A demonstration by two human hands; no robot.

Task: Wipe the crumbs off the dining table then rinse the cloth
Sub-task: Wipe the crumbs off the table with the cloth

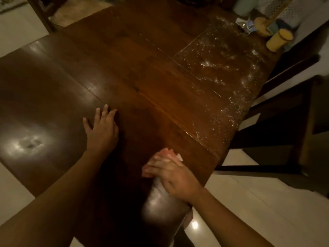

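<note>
From the head view, your left hand [101, 128] is lying flat on the dark wooden counter [142, 68], fingers straight and spread, holding nothing. Your right hand [171, 172] is pressing down on a pale cloth [179, 156] near the counter's near edge, fingers lying fairly straight and close together over it; only a small corner of cloth is showing past the fingertips. Crumbs [222, 68] are lying scattered across the far right part of the counter, well apart from the cloth. A yellow cup [279, 40] is standing beyond them.
</note>
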